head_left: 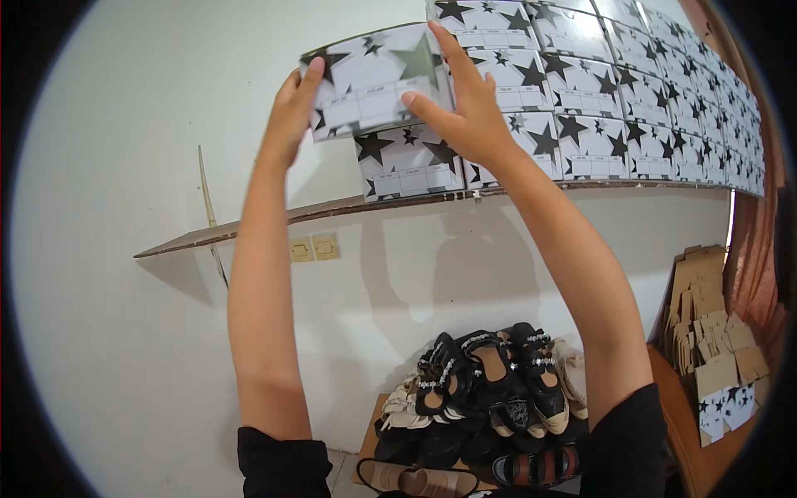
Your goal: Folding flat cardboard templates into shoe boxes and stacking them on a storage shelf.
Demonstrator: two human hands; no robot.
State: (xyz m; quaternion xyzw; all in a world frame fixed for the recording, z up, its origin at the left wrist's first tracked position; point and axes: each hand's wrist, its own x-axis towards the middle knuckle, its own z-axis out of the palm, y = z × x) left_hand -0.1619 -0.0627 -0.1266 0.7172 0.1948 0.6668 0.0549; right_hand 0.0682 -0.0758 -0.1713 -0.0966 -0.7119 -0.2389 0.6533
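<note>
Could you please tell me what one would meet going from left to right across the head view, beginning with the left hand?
Left hand → held star-print box → right hand → pile of brown cardboard pieces.

A plain black left sleeve (285,465) clothes one arm, loose and wide at its opening, with a thick-looking hem that cuts nearly straight across; the matching black right sleeve (627,448) ends in a more slanting hem, its dark cloth unpatterned. Beyond these hems the left forearm (267,290) and right forearm (573,257) are bare and smooth in outline, tapering to narrow wrists. The left hand (287,116) and right hand (475,120) are likewise bare, with slender fingers.
</note>
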